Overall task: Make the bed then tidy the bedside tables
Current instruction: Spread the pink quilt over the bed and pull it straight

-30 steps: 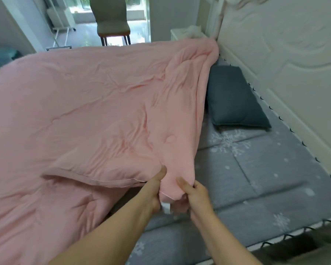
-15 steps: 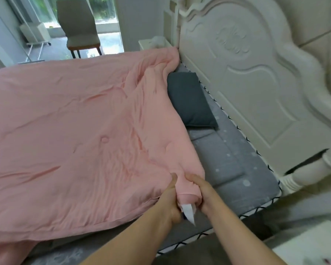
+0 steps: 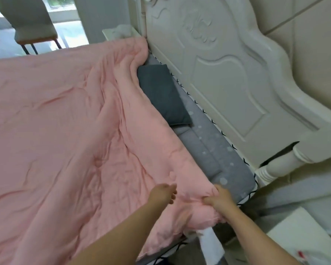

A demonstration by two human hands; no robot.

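Since half a second ago, left hand (image 3: 163,192) has let go of the quilt corner and now hangs just above the fabric, fingers loosely spread, holding nothing. Right hand (image 3: 221,200) keeps its grip, now alone on the corner.

Head view, only view:
- Pink quilt (image 3: 69,142) covers most of the bed, from 9 o'clock through centre. Its head-side edge runs on a diagonal from 12 o'clock down to 5 o'clock. Creased and bunched along that edge.
- Right hand, about 5 o'clock, fingers curled round a bunched fold of the quilt corner. White tag (image 3: 211,243) hangs below the gripped corner.
- Left hand just beside the right, toward 6 o'clock, apart from it; whether its fingertips touch the quilt, cannot tell.
- Dark grey pillow (image 3: 161,94) lies at about 12 to 1 o'clock, its left side tucked under the quilt edge, the rest exposed.
- Grey mattress cover (image 3: 216,150) with pale dots shows as a strip between quilt edge and headboard.
- White carved headboard (image 3: 227,77) stands along the 1 to 3 o'clock side.
- Near bedside table (image 3: 302,232), white, at 4 to 5 o'clock; a small blurred item with red on it at the frame edge.
- Far bedside table (image 3: 120,32) at 12 o'clock beyond the quilt, something pale on top, unclear.
- Chair (image 3: 30,20) at 11 o'clock by the window.
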